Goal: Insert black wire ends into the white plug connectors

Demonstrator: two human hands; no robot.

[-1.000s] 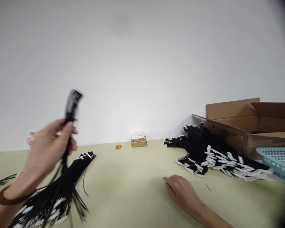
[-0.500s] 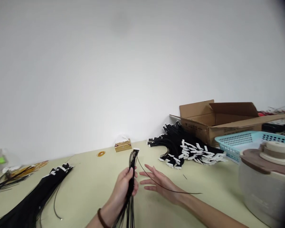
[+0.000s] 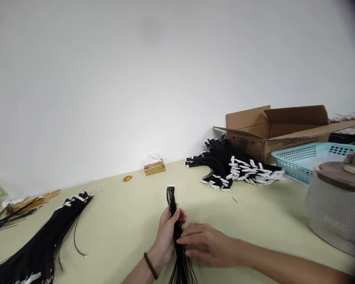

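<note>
My left hand [image 3: 169, 228] is closed around a black wire harness [image 3: 178, 232], a bundle of thin wires held upright. Its white connector [image 3: 170, 185] tops the bundle above my fingers. Below the grip, the loose wire ends fan out toward the bottom edge. From the right, my right hand [image 3: 205, 243] reaches in with bent fingers, its fingertips closed on the wires just under my left hand. Exactly which strands it grips is hidden.
A large pile of black harnesses [image 3: 38, 244] lies at left, another pile [image 3: 221, 157] at back right. Behind stand a cardboard box [image 3: 248, 144], a blue basket [image 3: 292, 167] and a lidded plastic jar [image 3: 334, 213]. A tissue box [image 3: 154, 168] and rubber bands [image 3: 127, 178] sit by the wall.
My right hand has gone from spread fingers beside the harness to closing on its wires. The stray wire no longer sticks out right. The view has shifted slightly.
</note>
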